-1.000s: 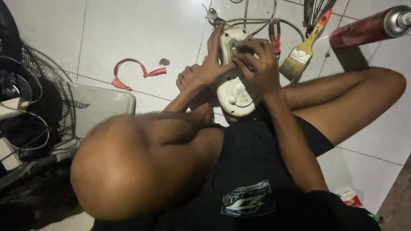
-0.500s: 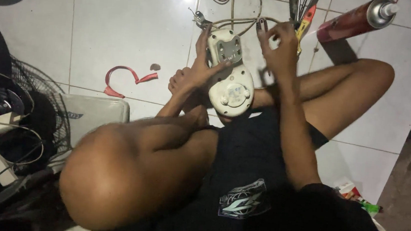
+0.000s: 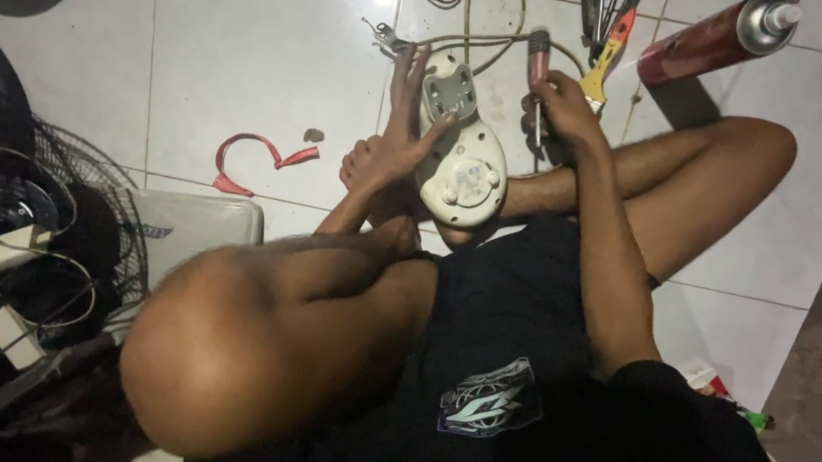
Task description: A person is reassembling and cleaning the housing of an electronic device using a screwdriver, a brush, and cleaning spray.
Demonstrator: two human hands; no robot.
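Observation:
I sit cross-legged on a white tiled floor. My left hand [image 3: 383,153] grips the left edge of a white plastic appliance housing [image 3: 467,171] that rests on my leg, thumb across its face. A grey plate is set in the housing's upper end, and a beige cable [image 3: 490,40] leads away from it. My right hand [image 3: 561,110] is just right of the housing, shut on a screwdriver [image 3: 539,52] with a reddish handle, its thin shaft pointing down beside the housing.
A red spray can [image 3: 716,34] lies at the top right, a paintbrush [image 3: 603,64] and several hand tools [image 3: 599,3] beside it. A red strap [image 3: 248,150] lies on the tiles. A wire fan grille [image 3: 31,215] and white fan base [image 3: 186,224] stand left.
My right hand has come off the housing and moved right, now holding the screwdriver beside it. My left hand keeps its grip on the housing.

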